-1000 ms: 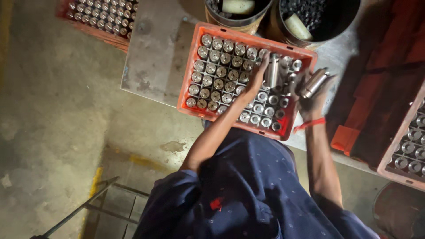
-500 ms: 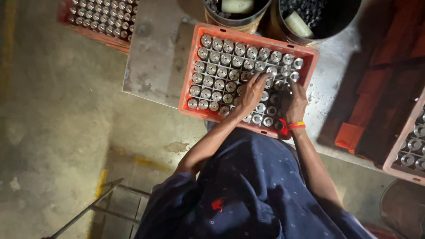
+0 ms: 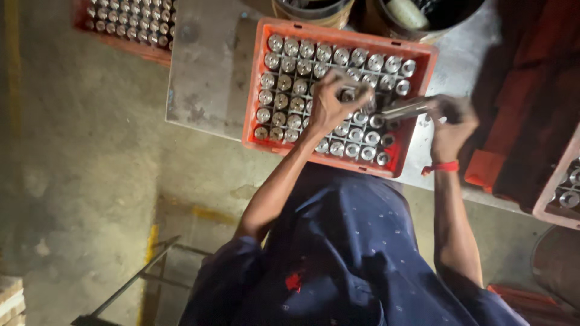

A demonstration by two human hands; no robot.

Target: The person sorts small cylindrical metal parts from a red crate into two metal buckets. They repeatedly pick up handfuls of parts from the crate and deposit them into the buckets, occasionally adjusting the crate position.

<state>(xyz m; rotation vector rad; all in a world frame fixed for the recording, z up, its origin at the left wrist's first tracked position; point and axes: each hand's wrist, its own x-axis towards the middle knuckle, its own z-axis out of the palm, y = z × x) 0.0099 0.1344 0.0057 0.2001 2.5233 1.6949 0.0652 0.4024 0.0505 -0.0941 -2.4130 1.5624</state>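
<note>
Both my hands have come up out of the crate since a moment ago.
Left hand (image 3: 332,99) is closed on a metal cylinder (image 3: 356,95) over the orange crate (image 3: 257,90) on the bench (image 3: 205,72); right hand (image 3: 450,118) grips another cylinder (image 3: 405,108) lifted sideways above the crate's right edge.

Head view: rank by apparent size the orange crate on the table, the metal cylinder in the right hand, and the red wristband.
1. Orange crate, by far the largest.
2. Metal cylinder, held in the right hand, motion-blurred.
3. Red wristband, smallest, though its blurred edges make the gap to the cylinder unsure.
</note>
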